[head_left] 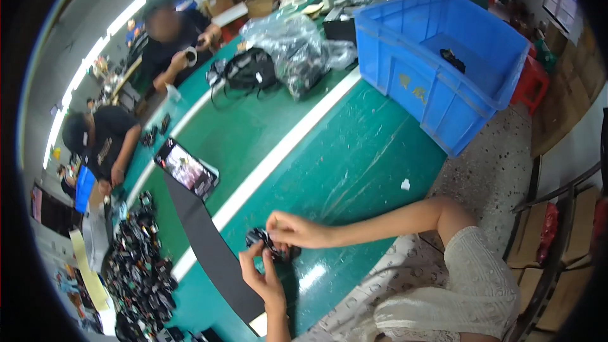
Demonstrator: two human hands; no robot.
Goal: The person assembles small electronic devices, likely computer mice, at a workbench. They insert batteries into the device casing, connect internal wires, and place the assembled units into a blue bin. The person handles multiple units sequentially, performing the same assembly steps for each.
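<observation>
Black, small, the part (254, 236) is caught between both hands above the green table (354, 177): pinched near-side by the left hand's (265, 280) bent fingers, right-side by the right hand's (299, 231) closed fingertips; its long axis can't be told.

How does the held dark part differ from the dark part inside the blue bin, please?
The held part is between left hand and right hand; the binned part lies untouched. The held part is over the table, the binned part inside the blue bin. Both look dark.
</observation>
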